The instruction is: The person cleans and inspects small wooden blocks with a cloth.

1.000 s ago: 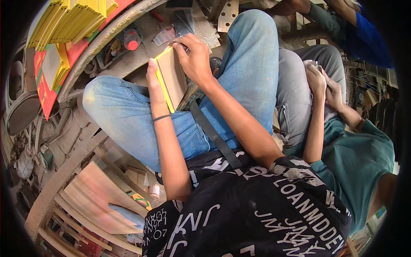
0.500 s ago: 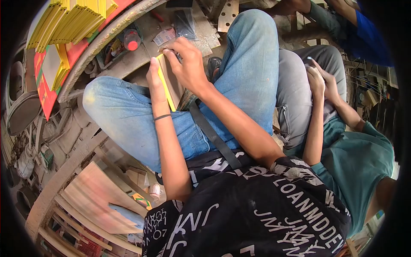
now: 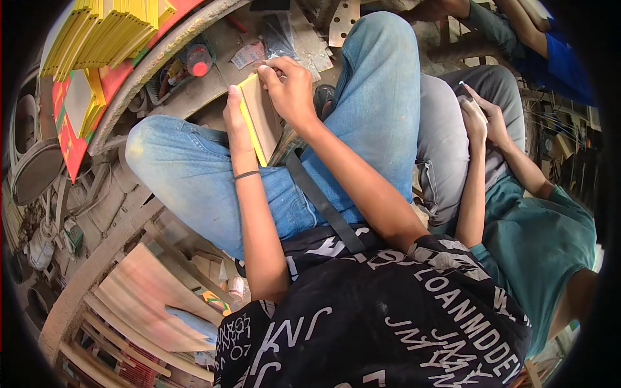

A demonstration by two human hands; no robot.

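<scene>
A flat wooden board with yellow edges point(image 3: 260, 116) stands tilted over my lap, between my two hands. My left hand point(image 3: 239, 123) grips it along its left yellow edge, thumb pointing up. At the board's upper end my right hand point(image 3: 291, 90) is closed, fingertips pinched against the top edge. Something small and brownish shows at those fingertips, too hidden to name. Several similar yellow-edged boards point(image 3: 107, 32) are stacked at the upper left on a red patterned cover point(image 3: 68, 145).
A co-worker in a green shirt point(image 3: 537, 233) sits close on the right, hands together. Ahead on the floor lie a basket point(image 3: 158, 90) with a red-capped bottle point(image 3: 198, 61) and a dark plastic bag point(image 3: 278, 35). A slatted wooden chair point(image 3: 97, 271) stands at the lower left.
My right hand has shifted slightly right and its fingers have drawn closer together at the board's top edge. The board has turned a little, showing more of its face.
</scene>
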